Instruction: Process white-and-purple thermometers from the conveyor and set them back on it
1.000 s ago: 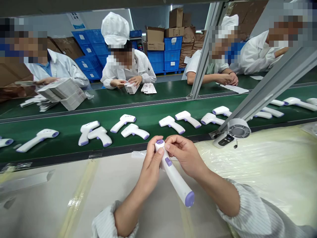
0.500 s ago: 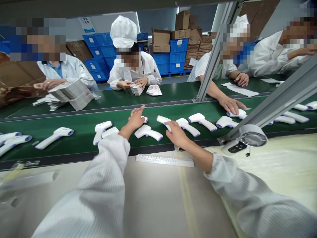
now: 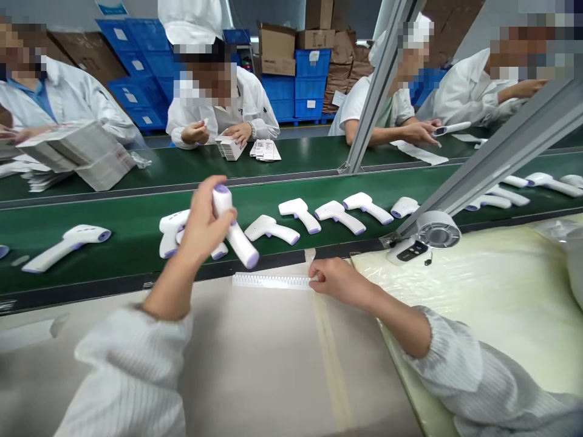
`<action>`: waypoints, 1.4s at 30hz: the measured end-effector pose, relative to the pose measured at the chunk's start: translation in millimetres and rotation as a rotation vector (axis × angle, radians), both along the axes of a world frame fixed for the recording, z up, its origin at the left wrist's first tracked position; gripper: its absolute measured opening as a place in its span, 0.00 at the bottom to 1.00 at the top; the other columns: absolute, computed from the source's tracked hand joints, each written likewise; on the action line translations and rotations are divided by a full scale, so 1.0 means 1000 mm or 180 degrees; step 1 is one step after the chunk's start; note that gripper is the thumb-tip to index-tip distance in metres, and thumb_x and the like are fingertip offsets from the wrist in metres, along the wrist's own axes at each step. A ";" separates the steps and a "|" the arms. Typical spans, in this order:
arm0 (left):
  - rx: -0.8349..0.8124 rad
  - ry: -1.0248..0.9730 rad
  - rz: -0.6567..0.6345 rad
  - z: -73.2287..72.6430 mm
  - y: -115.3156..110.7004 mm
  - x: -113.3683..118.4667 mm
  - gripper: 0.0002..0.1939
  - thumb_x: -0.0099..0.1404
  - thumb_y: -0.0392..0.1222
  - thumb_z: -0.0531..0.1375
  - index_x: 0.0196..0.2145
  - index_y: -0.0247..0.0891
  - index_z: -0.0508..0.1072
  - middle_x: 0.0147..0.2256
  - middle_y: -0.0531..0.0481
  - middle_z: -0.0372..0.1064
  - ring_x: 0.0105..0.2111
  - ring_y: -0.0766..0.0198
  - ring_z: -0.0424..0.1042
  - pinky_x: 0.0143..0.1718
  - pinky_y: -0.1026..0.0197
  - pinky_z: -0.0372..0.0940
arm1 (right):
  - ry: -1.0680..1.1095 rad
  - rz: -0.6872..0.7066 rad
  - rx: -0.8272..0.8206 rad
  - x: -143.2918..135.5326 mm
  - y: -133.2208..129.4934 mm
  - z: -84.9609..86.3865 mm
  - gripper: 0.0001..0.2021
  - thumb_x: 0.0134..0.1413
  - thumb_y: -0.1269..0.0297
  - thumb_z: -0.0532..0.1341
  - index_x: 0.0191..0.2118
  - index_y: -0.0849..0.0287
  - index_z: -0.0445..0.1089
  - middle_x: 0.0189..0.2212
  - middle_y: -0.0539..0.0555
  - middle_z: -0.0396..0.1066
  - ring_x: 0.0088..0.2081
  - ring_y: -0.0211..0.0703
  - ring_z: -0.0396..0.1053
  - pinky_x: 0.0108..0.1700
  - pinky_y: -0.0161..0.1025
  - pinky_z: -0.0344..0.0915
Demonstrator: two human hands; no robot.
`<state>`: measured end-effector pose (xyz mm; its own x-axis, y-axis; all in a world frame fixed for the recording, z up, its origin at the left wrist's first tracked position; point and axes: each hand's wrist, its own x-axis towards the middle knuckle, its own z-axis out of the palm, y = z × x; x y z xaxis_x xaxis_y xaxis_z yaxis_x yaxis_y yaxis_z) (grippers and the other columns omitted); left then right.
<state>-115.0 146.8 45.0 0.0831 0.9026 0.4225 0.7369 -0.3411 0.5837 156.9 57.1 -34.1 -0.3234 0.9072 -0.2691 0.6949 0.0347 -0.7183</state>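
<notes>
My left hand (image 3: 207, 221) is closed around a white and purple infrared thermometer (image 3: 239, 240), lifted over the near edge of the green belt (image 3: 132, 224). With bent fingers, my right hand (image 3: 339, 280) pinches the right end of a white toothed strip (image 3: 271, 280) lying on the grey table. Several similar thermometers lie on the belt; one (image 3: 272, 229) is just right of the held one, and another (image 3: 68, 246) is far left. Two at the left are partly hidden behind my left hand.
A metal post (image 3: 483, 164) slants across the right side, with a small round fan (image 3: 437, 230) at its foot. Plastic-wrapped yellowish sheeting (image 3: 492, 285) covers the right of the table. Across the belt, several people in white work beside stacked cards (image 3: 98, 155).
My left hand has picked up a thermometer and come nearer. My right hand has left the thermometers and now holds the strip's end. The view has shifted; a person opposite has lifted a thermometer.
</notes>
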 end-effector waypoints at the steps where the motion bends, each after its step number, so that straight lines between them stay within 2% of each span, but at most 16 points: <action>1: -0.0157 -0.0369 -0.0110 -0.004 -0.019 0.006 0.32 0.59 0.41 0.58 0.62 0.43 0.61 0.54 0.43 0.65 0.49 0.50 0.70 0.50 0.44 0.70 | 0.0037 0.0010 0.0008 -0.002 -0.001 -0.003 0.05 0.53 0.74 0.63 0.31 0.58 0.72 0.25 0.49 0.72 0.29 0.39 0.68 0.32 0.35 0.56; 3: -0.0665 -0.1178 -0.0248 -0.015 -0.054 0.021 0.32 0.58 0.43 0.60 0.61 0.45 0.61 0.51 0.45 0.66 0.45 0.52 0.72 0.39 0.52 0.72 | 0.0086 0.0037 0.0026 -0.004 -0.003 -0.006 0.07 0.51 0.77 0.62 0.27 0.58 0.71 0.25 0.49 0.72 0.29 0.39 0.68 0.32 0.35 0.57; 6: -0.1358 -0.2249 -0.0362 -0.028 -0.091 0.048 0.33 0.56 0.45 0.64 0.59 0.47 0.62 0.48 0.47 0.67 0.45 0.54 0.72 0.34 0.58 0.69 | 0.0636 -0.0147 -0.0115 -0.001 -0.010 -0.001 0.05 0.51 0.73 0.63 0.27 0.58 0.70 0.25 0.49 0.73 0.29 0.38 0.69 0.32 0.35 0.60; 8: -0.1647 -0.2573 -0.0404 -0.032 -0.108 0.066 0.32 0.57 0.46 0.64 0.58 0.48 0.62 0.43 0.50 0.67 0.40 0.58 0.70 0.33 0.61 0.66 | 0.1730 -0.0496 -0.0308 -0.002 -0.017 0.010 0.05 0.51 0.64 0.67 0.28 0.58 0.72 0.27 0.49 0.74 0.30 0.39 0.70 0.35 0.37 0.64; 10: -0.1829 -0.2697 -0.0420 -0.033 -0.118 0.081 0.32 0.58 0.46 0.64 0.59 0.49 0.61 0.39 0.52 0.66 0.34 0.63 0.66 0.32 0.62 0.62 | 0.2987 -0.0868 -0.0420 -0.008 -0.022 0.023 0.10 0.47 0.57 0.71 0.29 0.57 0.75 0.32 0.51 0.76 0.32 0.40 0.71 0.38 0.40 0.68; 13: -0.2007 -0.2759 -0.0507 -0.033 -0.127 0.096 0.32 0.59 0.48 0.63 0.60 0.53 0.60 0.38 0.53 0.64 0.31 0.65 0.61 0.32 0.62 0.59 | 0.3941 -0.1157 -0.0299 -0.023 -0.026 0.039 0.09 0.43 0.57 0.73 0.26 0.56 0.76 0.38 0.51 0.76 0.32 0.38 0.70 0.38 0.40 0.69; 15: -0.2057 -0.2791 -0.0539 -0.034 -0.129 0.101 0.31 0.59 0.49 0.61 0.60 0.55 0.61 0.42 0.53 0.65 0.32 0.64 0.61 0.33 0.62 0.59 | 0.4051 -0.1266 -0.0189 -0.032 -0.026 0.043 0.07 0.42 0.61 0.73 0.24 0.55 0.77 0.36 0.51 0.75 0.33 0.39 0.68 0.36 0.39 0.67; 19: -0.2067 -0.2821 -0.0542 -0.038 -0.129 0.102 0.32 0.60 0.52 0.61 0.62 0.56 0.60 0.53 0.51 0.63 0.44 0.59 0.65 0.39 0.59 0.59 | 0.3954 -0.1328 0.0033 -0.037 -0.026 0.042 0.04 0.43 0.64 0.72 0.24 0.54 0.78 0.36 0.51 0.73 0.36 0.41 0.69 0.38 0.40 0.66; 23: -0.2170 -0.2826 -0.0556 -0.038 -0.129 0.102 0.33 0.62 0.56 0.59 0.63 0.57 0.58 0.55 0.51 0.62 0.49 0.56 0.65 0.43 0.58 0.60 | 0.3877 -0.1281 0.0157 -0.034 -0.027 0.041 0.03 0.46 0.65 0.71 0.25 0.53 0.78 0.35 0.51 0.73 0.37 0.41 0.69 0.40 0.40 0.66; 30: -0.2173 -0.2833 -0.0621 -0.039 -0.132 0.102 0.32 0.65 0.61 0.58 0.65 0.58 0.59 0.51 0.50 0.64 0.46 0.57 0.67 0.43 0.58 0.63 | 0.3795 -0.1288 0.0220 -0.034 -0.027 0.040 0.03 0.46 0.65 0.70 0.25 0.55 0.77 0.35 0.51 0.73 0.37 0.42 0.69 0.40 0.40 0.66; 37: -0.2023 -0.2661 -0.0602 -0.039 -0.132 0.103 0.27 0.69 0.64 0.57 0.62 0.57 0.62 0.52 0.49 0.63 0.47 0.58 0.66 0.42 0.60 0.64 | 0.3740 -0.1374 0.0318 -0.036 -0.028 0.039 0.04 0.46 0.64 0.70 0.25 0.55 0.76 0.35 0.51 0.72 0.37 0.42 0.70 0.40 0.39 0.66; 39: -0.1958 -0.2665 -0.0625 -0.039 -0.131 0.100 0.26 0.69 0.64 0.57 0.60 0.56 0.63 0.52 0.49 0.63 0.45 0.58 0.66 0.42 0.60 0.64 | 0.3840 -0.1413 0.0200 -0.036 -0.025 0.039 0.06 0.44 0.63 0.72 0.25 0.56 0.75 0.35 0.51 0.72 0.37 0.41 0.69 0.38 0.39 0.67; 42: -0.2072 -0.2772 -0.0827 -0.041 -0.130 0.095 0.27 0.67 0.64 0.60 0.59 0.55 0.65 0.46 0.50 0.64 0.38 0.61 0.67 0.37 0.60 0.65 | 0.4203 -0.1514 -0.0295 -0.035 -0.021 0.039 0.13 0.37 0.63 0.76 0.26 0.56 0.72 0.32 0.50 0.72 0.32 0.39 0.67 0.34 0.38 0.66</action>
<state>-20.0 17.0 3.7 0.2074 0.9711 -0.1185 -0.0597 0.1334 0.9893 122.4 36.0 4.8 -0.0525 0.9957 -0.0761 -0.5526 -0.0924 -0.8283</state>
